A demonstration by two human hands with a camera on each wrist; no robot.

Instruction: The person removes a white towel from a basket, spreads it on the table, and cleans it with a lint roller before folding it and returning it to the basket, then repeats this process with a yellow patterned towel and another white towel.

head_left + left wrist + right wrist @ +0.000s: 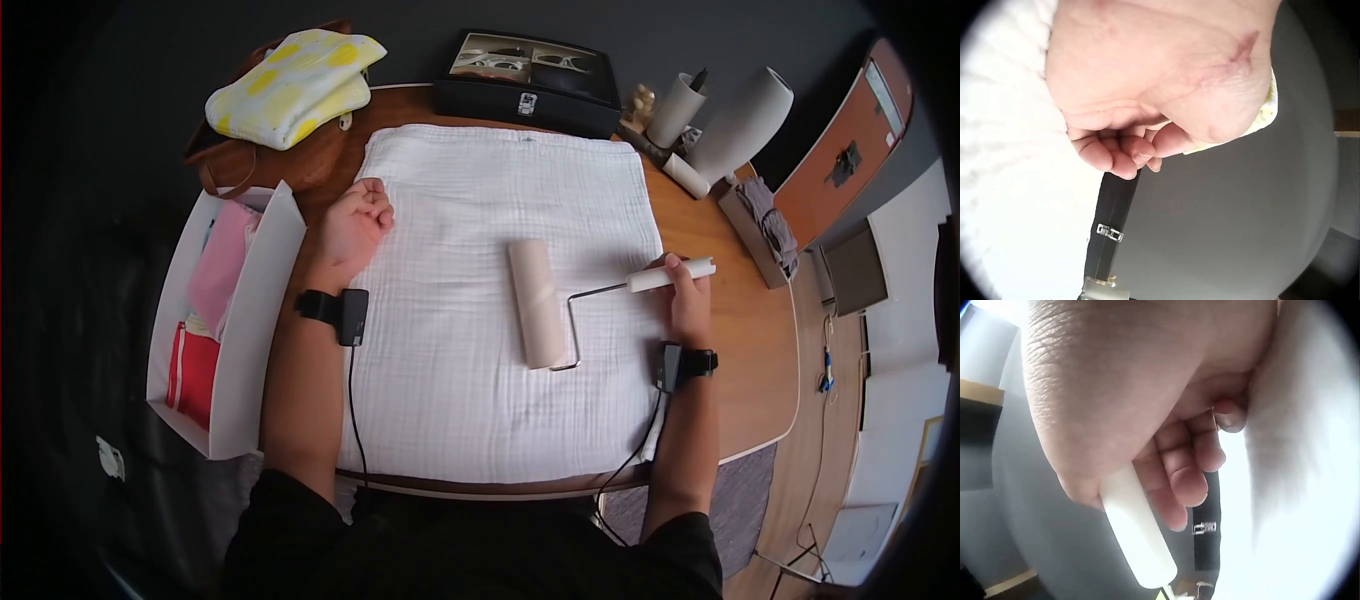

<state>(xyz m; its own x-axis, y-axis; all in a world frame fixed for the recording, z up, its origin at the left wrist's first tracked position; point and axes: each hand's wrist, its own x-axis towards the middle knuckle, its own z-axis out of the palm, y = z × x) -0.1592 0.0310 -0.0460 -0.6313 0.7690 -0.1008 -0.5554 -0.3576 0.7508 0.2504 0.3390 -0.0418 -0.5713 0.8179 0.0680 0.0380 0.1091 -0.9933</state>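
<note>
A lint roller with a pale pinkish roll [536, 303] and a bent metal wire lies across a white crinkled cloth [450, 420] spread on the wooden table. My right hand [685, 290] pinches its white handle [1138, 525] between thumb and forefinger near the cloth's right edge. The other right fingers [1188, 486] are loosely bent beside the handle in the right wrist view. Over the cloth's left edge is my left hand [357, 228], palm turned up and fingers loosely curled with nothing in them.
Left of my forearm stands a white box [275, 330] of folded fabrics. At the back are a yellow-spotted cloth [295, 85] on a brown bag and a black glasses case [527, 105]. A white vase [742, 125] and a small box [755, 235] stand at the right.
</note>
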